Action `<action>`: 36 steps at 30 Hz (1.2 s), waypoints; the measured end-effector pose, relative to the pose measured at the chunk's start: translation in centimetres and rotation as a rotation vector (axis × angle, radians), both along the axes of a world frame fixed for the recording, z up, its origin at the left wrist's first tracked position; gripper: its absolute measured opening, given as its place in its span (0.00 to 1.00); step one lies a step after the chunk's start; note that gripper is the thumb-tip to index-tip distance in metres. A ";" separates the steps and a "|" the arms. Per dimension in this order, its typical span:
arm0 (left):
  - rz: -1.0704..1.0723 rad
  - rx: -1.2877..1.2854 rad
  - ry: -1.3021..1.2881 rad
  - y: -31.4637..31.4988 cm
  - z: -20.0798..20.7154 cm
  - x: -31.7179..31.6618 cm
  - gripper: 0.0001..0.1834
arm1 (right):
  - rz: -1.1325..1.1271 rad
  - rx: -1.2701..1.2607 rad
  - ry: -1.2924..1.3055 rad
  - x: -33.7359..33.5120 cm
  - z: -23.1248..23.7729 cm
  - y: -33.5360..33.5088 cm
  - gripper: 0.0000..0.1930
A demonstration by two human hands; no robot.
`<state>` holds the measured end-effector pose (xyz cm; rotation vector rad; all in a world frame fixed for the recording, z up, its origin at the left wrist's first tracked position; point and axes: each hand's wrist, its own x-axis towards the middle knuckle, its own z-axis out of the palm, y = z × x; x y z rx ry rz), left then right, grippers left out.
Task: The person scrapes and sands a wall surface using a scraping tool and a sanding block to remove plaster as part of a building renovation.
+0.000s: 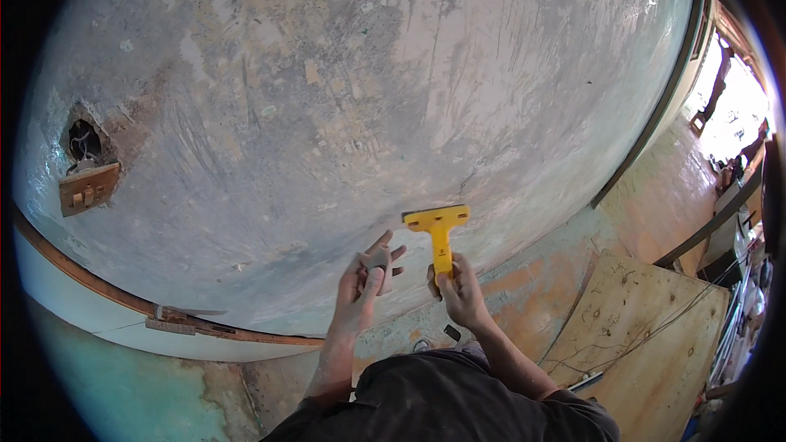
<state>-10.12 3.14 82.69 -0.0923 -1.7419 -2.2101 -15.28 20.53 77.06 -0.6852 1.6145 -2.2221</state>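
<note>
My right hand (465,293) is wrapped round the handle of a yellow scraper (440,237), whose wide head points up and away from me. The scraper is held in front of the wall (327,139), which is scuffed, patchy grey and white; whether its edge touches the wall I cannot tell. To its left, my left hand (354,288) is raised, with a small flat, pale brownish-grey piece (383,259) pinched between thumb and fingers. Its exact kind is unclear.
At left, a loose switch plate (88,190) hangs below a wall hole (84,141) with wires. A wooden ledge (246,333) runs along the lower left. On the right lie a wooden board (639,311) with cables and a heap of clutter (749,295). A small dark piece (452,332) lies by my feet.
</note>
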 end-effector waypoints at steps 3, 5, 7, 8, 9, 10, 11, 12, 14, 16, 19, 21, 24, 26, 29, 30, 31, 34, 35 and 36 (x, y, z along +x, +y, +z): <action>0.011 -0.204 -0.015 -1.1 0.8 -0.3 0.18 | -0.001 -0.156 -0.059 -1.8 1.8 0.6 0.11; 0.054 -0.246 -0.030 -1.0 0.7 -1.5 0.18 | -0.005 -0.147 -0.113 -2.3 3.5 0.3 0.11; 0.166 -0.336 -0.021 0.3 1.4 -3.3 0.16 | -0.047 -0.139 -0.153 -2.8 4.5 -0.3 0.12; 0.173 -0.331 -0.025 0.6 1.9 -4.1 0.16 | -0.040 -0.132 -0.157 -3.0 4.8 -0.3 0.12; 0.100 -0.362 -0.096 0.7 2.2 -4.9 0.16 | -0.051 -0.089 -0.128 -3.2 5.3 -0.2 0.11; 0.030 -0.394 -0.165 0.9 2.6 -5.4 0.19 | -0.058 -0.049 -0.097 -3.3 5.9 -0.3 0.11; 0.108 -0.354 -0.080 1.9 2.1 -6.4 0.23 | -0.047 -0.045 -0.098 -3.4 6.4 -0.2 0.11; 0.120 -0.350 -0.082 2.1 2.3 -7.0 0.23 | -0.058 -0.018 -0.079 -3.5 6.9 -0.2 0.11; 0.089 -0.334 -0.170 2.4 2.7 -8.3 0.24 | -0.065 0.013 -0.059 -4.0 7.0 -0.2 0.10; 0.164 -0.337 -0.146 2.9 2.4 -9.2 0.25 | -0.087 0.009 -0.009 -4.5 6.8 -0.3 0.12; 0.288 -0.315 -0.089 4.1 2.9 -9.8 0.24 | -0.078 0.017 0.001 -5.1 7.1 -0.3 0.12; 0.344 -0.286 -0.063 4.4 3.1 -9.8 0.24 | -0.072 0.048 0.021 -5.4 7.2 -0.2 0.12; 0.409 -0.331 -0.059 4.6 3.4 -9.9 0.22 | -0.084 0.073 0.045 -5.8 7.7 -0.4 0.11; 0.420 -0.279 -0.042 5.0 4.2 -9.9 0.21 | -0.090 0.072 0.048 -6.0 7.9 -0.4 0.11; 0.440 -0.281 -0.004 5.7 4.6 -9.9 0.20 | -0.082 0.087 0.128 -6.2 7.8 -0.3 0.10; 0.445 -0.282 0.001 5.8 4.8 -10.0 0.20 | -0.080 0.108 0.110 -6.2 7.8 -0.2 0.10; 0.456 -0.285 -0.003 6.0 5.0 -9.9 0.20 | -0.079 0.130 0.089 -6.1 7.7 0.0 0.10; 0.479 -0.273 0.028 6.6 4.8 -10.0 0.20 | -0.105 0.156 0.111 -6.1 8.4 0.3 0.11; 0.488 -0.258 0.061 6.7 4.8 -10.1 0.20 | -0.098 0.154 0.114 -6.0 8.4 0.3 0.11; 0.495 -0.260 0.063 6.8 4.8 -10.1 0.20 | -0.114 0.179 0.136 -5.9 8.3 0.4 0.11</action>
